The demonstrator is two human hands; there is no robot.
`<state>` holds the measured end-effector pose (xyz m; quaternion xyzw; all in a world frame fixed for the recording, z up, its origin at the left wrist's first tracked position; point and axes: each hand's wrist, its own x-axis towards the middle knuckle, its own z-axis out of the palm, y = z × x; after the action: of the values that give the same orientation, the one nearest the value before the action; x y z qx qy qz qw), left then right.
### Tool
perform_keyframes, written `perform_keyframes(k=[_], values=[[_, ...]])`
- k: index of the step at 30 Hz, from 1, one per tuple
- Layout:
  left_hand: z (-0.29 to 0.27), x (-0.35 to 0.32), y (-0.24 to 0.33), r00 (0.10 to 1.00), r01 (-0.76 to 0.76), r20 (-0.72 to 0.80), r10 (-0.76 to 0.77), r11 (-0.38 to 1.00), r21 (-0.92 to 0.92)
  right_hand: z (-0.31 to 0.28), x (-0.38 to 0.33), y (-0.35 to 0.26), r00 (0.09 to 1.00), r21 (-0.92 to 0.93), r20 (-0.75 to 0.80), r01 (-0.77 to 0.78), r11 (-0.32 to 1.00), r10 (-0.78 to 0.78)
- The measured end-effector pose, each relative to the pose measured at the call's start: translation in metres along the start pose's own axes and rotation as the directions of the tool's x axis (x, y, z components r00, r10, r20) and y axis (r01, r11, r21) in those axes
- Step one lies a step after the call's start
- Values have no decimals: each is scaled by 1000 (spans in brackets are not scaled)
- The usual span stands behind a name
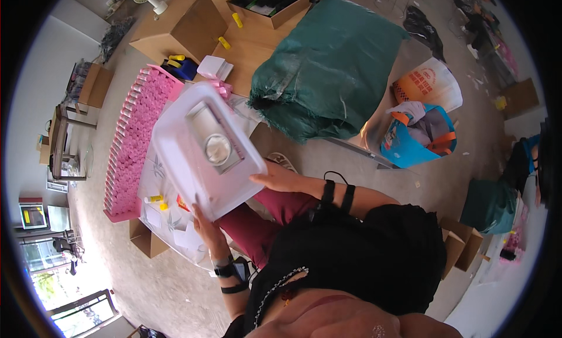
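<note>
Both hands grip the white plastic tub [190, 177] just beyond them — left hand [206, 228] on its near-left edge, right hand [275, 176] on its right. Bare floor [187, 291] opens left of the left wrist; a pink tray [133, 212] flanks that side, a green sack [333, 62] beyond the right.

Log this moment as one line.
left hand: holding white rectangular plastic tub; right hand: holding same tub; left of tub: pink rectangular tray of pink pieces; right of tub: dark green plastic sack
</note>
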<state>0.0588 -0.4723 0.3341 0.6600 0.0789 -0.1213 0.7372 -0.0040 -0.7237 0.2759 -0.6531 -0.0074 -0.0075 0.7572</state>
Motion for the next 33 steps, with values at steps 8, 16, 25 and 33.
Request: perform_keyframes(k=[8,16,25,33], values=[[85,40,-2,969,-122,235,82,979,163,-86,-1,2,932,570,-300,3,822,205],[36,20,-42,953,-51,303,-23,971,235,-240,79,-18,752,295,-658,194,936,51],[-77,-45,-64,996,63,-70,-52,982,178,-357,241,-21,620,407,-761,226,885,191],[-136,-86,-77,945,93,-326,-40,985,149,-383,267,29,469,290,-874,713,638,-128]])
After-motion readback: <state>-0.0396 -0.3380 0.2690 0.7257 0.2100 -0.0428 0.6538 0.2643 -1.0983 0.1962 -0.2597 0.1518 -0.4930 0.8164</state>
